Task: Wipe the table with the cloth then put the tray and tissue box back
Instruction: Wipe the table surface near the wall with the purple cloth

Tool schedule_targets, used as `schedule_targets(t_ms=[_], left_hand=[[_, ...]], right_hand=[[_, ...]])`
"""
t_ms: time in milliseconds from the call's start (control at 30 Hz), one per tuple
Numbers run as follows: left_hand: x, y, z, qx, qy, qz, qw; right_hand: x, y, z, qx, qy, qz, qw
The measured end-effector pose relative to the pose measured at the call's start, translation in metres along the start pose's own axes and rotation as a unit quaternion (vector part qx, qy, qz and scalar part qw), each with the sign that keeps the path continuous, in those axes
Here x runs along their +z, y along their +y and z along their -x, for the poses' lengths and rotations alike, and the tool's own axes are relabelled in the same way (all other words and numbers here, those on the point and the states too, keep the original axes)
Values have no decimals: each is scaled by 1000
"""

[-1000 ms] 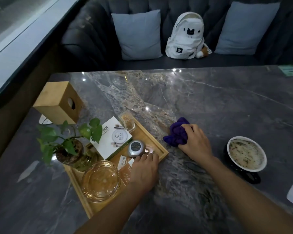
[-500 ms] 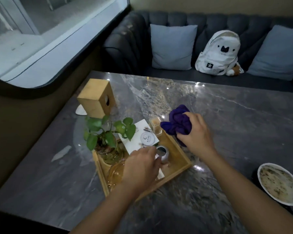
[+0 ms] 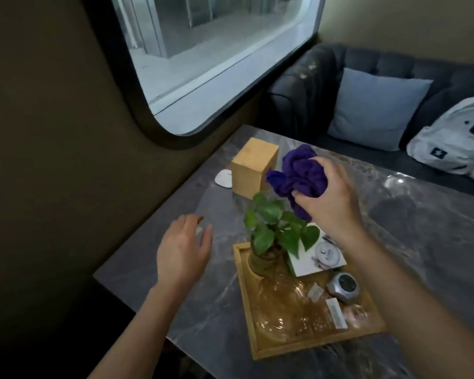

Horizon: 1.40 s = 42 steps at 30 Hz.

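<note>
My right hand [image 3: 330, 198] grips a bunched purple cloth [image 3: 298, 175] and holds it in the air above the plant, just right of the wooden tissue box [image 3: 253, 168]. The tissue box stands upright on the grey marble table [image 3: 421, 231] near the wall. A wooden tray [image 3: 245, 291] lies on the table nearer to me, carrying a potted green plant [image 3: 276, 233], a glass ashtray [image 3: 282, 305], a white card and a small grey device. My left hand [image 3: 182, 250] hovers open over the table left of the tray, holding nothing.
A small white object [image 3: 222, 177] lies on the table left of the tissue box. The wall and a large window [image 3: 203, 50] border the table's left side. Behind it is a dark sofa with a blue cushion [image 3: 375, 108] and a white backpack [image 3: 451, 140].
My right hand lifted the cloth off the table and carried it over the tray toward the tissue box. My left hand left the tray and moved out left. The view swung left.
</note>
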<state>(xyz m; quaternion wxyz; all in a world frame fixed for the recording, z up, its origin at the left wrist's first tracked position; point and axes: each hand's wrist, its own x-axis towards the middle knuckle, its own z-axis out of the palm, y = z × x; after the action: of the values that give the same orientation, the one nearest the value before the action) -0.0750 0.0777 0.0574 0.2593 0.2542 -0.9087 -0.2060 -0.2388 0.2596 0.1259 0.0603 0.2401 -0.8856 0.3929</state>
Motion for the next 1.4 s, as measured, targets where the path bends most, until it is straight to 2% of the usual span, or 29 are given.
schedule_targets(t_ms=[133, 267, 367, 467, 600, 700, 867, 1033, 1133, 1233, 1300, 1333, 1400], left_hand=[[18, -75, 27, -62, -92, -82, 990], [28, -120, 46, -173, -165, -122, 963], [32, -135, 52, -203, -207, -150, 945], [36, -141, 55, -201, -204, -193, 938], [40, -144, 59, -182, -181, -210, 943], [41, -146, 59, -187, -188, -204, 942], [40, -144, 57, -195, -188, -203, 941], [39, -146, 56, -204, -206, -215, 933], [39, -145, 56, -195, -215, -224, 930], [38, -144, 54, -193, -218, -214, 932], [37, -144, 54, -192, -220, -211, 933], [37, -145, 55, -190, -218, -209, 934], [37, -145, 56, -189, -216, -209, 935]], right_hand=[[24, -33, -10, -38, 9, -25, 999], [37, -63, -16, -61, 10, -49, 997], [47, -83, -16, -71, -8, -61, 996], [64, -101, -14, -71, -45, -59, 995], [96, -115, -17, -25, -102, -61, 993], [125, -114, -18, -4, -128, -20, 992], [176, -88, -24, 149, -137, 51, 978], [213, -58, -23, 204, -168, 159, 951], [224, -45, -24, 140, -216, 281, 924], [227, -37, -21, 46, -284, 302, 909], [229, -29, -17, 41, -336, 305, 890], [229, -25, -15, 50, -339, 300, 890], [232, -19, -11, 51, -295, 286, 910]])
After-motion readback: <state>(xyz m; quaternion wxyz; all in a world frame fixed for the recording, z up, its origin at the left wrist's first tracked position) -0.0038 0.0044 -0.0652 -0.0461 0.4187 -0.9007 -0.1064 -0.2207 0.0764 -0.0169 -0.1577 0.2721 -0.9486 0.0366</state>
